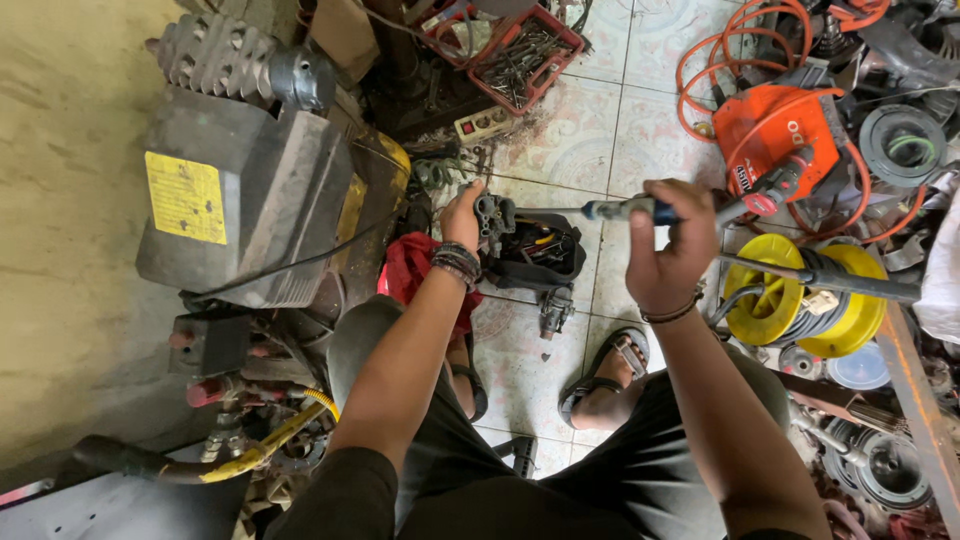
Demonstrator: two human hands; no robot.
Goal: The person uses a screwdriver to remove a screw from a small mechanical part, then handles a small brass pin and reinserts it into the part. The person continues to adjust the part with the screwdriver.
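My left hand (pixel 462 216) grips a small grey metal engine part (pixel 494 218), perhaps a carburettor, held out in front of me. My right hand (pixel 668 250) is closed around the blue and black handle of a long screwdriver (pixel 640 209). Its thin shaft runs left and its tip meets the metal part. Beaded bracelets sit on my left wrist and a dark band on my right. I am seated, with my sandalled feet (pixel 600 375) on the tiled floor below.
A big grey machine (pixel 240 190) with a yellow label stands at left. A black tool bag (pixel 540 252) and red cloth (pixel 410 270) lie below my hands. A red tray of tools (pixel 520 50), orange hose reel (pixel 775 125) and yellow cable reel (pixel 800 295) crowd the floor.
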